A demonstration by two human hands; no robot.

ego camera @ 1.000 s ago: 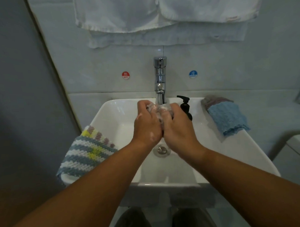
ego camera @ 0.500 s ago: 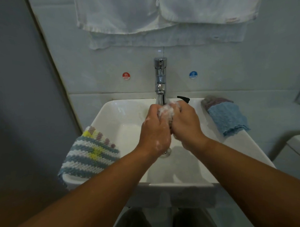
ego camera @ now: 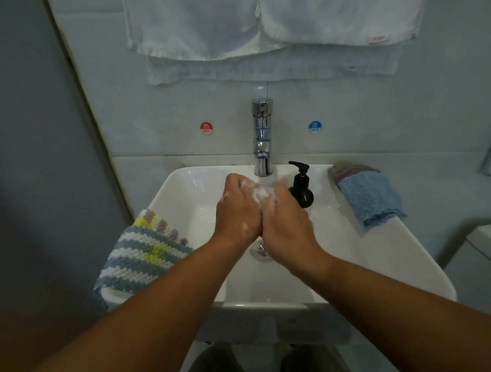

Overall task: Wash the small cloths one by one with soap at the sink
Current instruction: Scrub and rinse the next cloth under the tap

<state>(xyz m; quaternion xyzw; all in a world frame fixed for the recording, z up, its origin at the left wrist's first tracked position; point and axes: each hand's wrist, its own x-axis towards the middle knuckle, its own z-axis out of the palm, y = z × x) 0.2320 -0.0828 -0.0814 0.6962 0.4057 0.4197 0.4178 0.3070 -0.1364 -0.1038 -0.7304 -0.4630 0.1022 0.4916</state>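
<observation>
The sink point(ego camera: 408, 252) is carrying a striped cloth point(ego camera: 144, 256) on its left rim and a blue cloth point(ego camera: 370, 198) on its right, each lying nearest the hand on its own side. The left hand point(ego camera: 237, 211) and right hand point(ego camera: 287, 223) are curling together, squeezing a bunched soapy cloth point(ego camera: 260, 192) between their fingertips, just under the tap point(ego camera: 262, 138).

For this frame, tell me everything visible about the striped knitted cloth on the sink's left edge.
The striped cloth looks crocheted from thick yarn: blue-grey and white bands, yellow patches, mauve-and-white scallops along its far edge. It lies draped over the front left rim of the white sink, partly hanging outside. The left hand and right hand, gripping a sudsy cloth, do not touch it; the left forearm crosses in front of its near corner, contact unclear.
</observation>
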